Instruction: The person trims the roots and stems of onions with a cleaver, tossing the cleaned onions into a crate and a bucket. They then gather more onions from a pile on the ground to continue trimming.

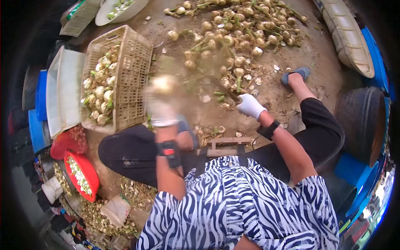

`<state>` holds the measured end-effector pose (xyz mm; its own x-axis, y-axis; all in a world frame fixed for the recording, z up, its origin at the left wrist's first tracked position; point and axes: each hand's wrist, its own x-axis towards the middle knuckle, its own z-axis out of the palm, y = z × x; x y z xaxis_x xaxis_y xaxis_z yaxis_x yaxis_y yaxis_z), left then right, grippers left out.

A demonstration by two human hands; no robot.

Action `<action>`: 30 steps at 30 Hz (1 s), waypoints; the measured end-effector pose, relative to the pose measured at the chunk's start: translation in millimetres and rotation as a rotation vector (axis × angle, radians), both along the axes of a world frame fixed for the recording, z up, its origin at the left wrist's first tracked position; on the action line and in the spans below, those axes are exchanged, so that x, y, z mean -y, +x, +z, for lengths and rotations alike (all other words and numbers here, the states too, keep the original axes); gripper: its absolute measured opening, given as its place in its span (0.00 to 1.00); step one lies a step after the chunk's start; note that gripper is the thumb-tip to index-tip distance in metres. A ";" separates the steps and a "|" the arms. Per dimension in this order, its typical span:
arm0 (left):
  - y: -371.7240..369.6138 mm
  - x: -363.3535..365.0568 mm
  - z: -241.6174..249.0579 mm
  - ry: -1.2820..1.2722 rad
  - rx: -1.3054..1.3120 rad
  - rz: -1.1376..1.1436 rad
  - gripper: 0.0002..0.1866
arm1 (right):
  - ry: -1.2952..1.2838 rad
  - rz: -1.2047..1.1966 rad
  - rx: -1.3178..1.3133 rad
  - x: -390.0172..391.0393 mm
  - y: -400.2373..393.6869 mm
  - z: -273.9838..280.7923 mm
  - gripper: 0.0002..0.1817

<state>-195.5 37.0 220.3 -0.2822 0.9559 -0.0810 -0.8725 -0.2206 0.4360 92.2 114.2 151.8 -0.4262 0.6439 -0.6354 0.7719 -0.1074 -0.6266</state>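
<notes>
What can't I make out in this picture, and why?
In the head view:
Left hand: finger positions, smeared by motion blur.
Pale bulb by it: surface detail, also blurred.
Dark tool: its grip end, covered by the right hand.
Crate: its floor, buried under heaped bulbs.
White basin: far side, cut off by the top edge.

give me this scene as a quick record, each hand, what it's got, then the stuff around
left hand: white-gloved, motion-blurred, at a pale bulb; blur hides the exact grip
right hand: white-gloved, closed around a dark narrow tool, probably a knife
ahead: bulb pile spread on the floor
left side: lattice crate holding more bulbs
further back on left: red basin holding small pale pieces
</notes>
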 end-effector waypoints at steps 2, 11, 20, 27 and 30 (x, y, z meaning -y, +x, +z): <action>-38.1 -18.5 66.7 0.130 0.073 0.315 0.34 | 0.051 -0.266 -0.062 -5.8 26.6 -46.0 0.13; 7.5 -35.5 -35.6 -0.599 -0.302 -0.065 0.17 | 0.550 -0.343 0.149 -99.2 -22.6 -154.7 0.20; 75.7 -51.0 -77.8 -0.707 -0.531 -0.467 0.17 | -0.014 -0.421 -0.695 -66.1 -36.0 -62.7 0.23; 81.1 -41.0 -60.4 -0.379 -0.267 -0.418 0.22 | 0.522 -0.164 -0.384 -31.6 -24.0 68.7 0.17; 78.0 -39.4 -48.9 -0.146 -0.986 -0.422 0.26 | 0.766 0.253 -0.162 -10.7 -16.1 103.3 0.14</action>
